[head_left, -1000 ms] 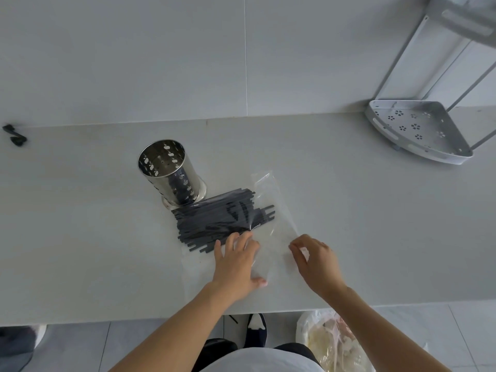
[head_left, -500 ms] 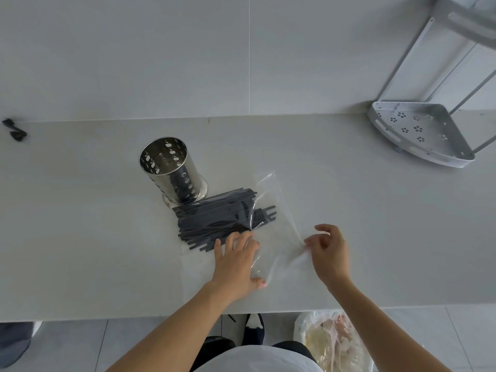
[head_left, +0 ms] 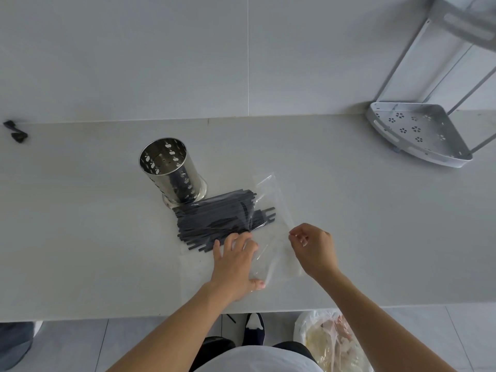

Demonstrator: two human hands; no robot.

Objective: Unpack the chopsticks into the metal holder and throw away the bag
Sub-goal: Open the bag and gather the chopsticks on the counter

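A clear plastic bag (head_left: 271, 196) lies on the white counter (head_left: 375, 224), with a bundle of dark grey chopsticks (head_left: 214, 218) partly inside it. The chopsticks lie flat, their left ends sticking out beside the foot of the metal holder (head_left: 171, 170). The holder stands upright and I see nothing inside it. My left hand (head_left: 236, 261) rests flat on the bag's near part with fingers spread, fingertips touching the chopsticks. My right hand (head_left: 314, 251) pinches the bag's right edge between thumb and fingertips.
A metal corner rack (head_left: 418, 132) stands at the back right against the wall. A small black object (head_left: 16, 130) lies at the far left. Below the counter's front edge, a filled plastic rubbish bag (head_left: 330, 342) sits on the floor beside my feet.
My right hand has moved away from me and a little to the right along the bag's edge, lifting it slightly. My left hand has stayed flat on the bag.
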